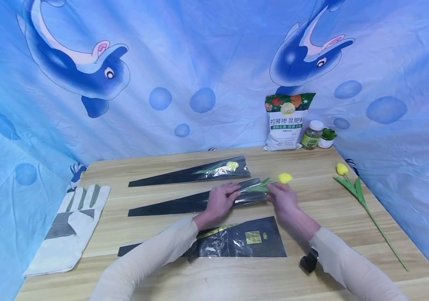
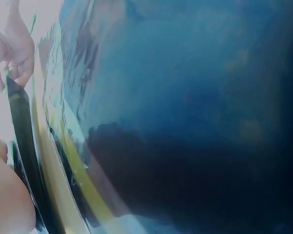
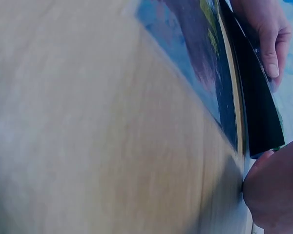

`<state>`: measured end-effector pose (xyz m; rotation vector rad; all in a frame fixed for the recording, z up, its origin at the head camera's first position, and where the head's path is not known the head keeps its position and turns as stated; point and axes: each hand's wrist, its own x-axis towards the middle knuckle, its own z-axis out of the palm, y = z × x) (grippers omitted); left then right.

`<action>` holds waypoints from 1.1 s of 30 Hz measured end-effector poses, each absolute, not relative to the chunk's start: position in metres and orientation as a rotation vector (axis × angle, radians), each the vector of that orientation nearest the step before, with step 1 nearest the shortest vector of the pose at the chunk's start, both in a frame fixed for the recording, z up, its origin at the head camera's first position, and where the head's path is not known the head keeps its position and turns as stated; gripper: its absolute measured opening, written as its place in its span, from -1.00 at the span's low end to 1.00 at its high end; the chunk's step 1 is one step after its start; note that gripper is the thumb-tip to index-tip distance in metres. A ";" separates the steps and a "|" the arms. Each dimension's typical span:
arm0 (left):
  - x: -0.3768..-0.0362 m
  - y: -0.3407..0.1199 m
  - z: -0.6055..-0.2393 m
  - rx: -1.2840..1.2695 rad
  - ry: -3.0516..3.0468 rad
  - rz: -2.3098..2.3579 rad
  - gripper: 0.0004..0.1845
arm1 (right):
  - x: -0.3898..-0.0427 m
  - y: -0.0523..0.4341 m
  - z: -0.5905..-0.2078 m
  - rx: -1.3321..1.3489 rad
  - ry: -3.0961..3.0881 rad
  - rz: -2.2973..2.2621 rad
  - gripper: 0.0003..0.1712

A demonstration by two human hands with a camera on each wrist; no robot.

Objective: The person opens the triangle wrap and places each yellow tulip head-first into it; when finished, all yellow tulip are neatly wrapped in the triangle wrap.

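In the head view, a black flower sleeve with a clear front [image 1: 188, 204] lies in the middle of the table. My left hand [image 1: 222, 200] grips its upper edge near the wide mouth, thumb and fingers together. A yellow tulip [image 1: 285, 178] has its green leaves at that mouth and its bloom outside. Around the tulip just below the bloom, my right hand [image 1: 283, 201] holds it at the sleeve's opening. The right wrist view shows the left hand [image 3: 273, 39] above the sleeve [image 3: 259, 102] and the right hand [image 3: 278, 185] at its end.
Behind lies another sleeve [image 1: 169, 177] with a tulip inside; a third sleeve [image 1: 233, 242] lies in front, under the left forearm. A loose tulip [image 1: 365, 200] is at right, work gloves [image 1: 67, 230] at left. A fertilizer bag [image 1: 286, 125], jar [image 1: 311, 136] and potted plant [image 1: 326, 140] stand behind.
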<state>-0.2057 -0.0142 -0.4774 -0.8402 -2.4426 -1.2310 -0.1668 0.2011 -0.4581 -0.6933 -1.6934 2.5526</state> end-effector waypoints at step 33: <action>-0.206 -0.015 -0.477 -0.808 -2.494 -1.164 -0.82 | -0.161 0.229 -0.449 -0.264 -2.389 2.426 -0.37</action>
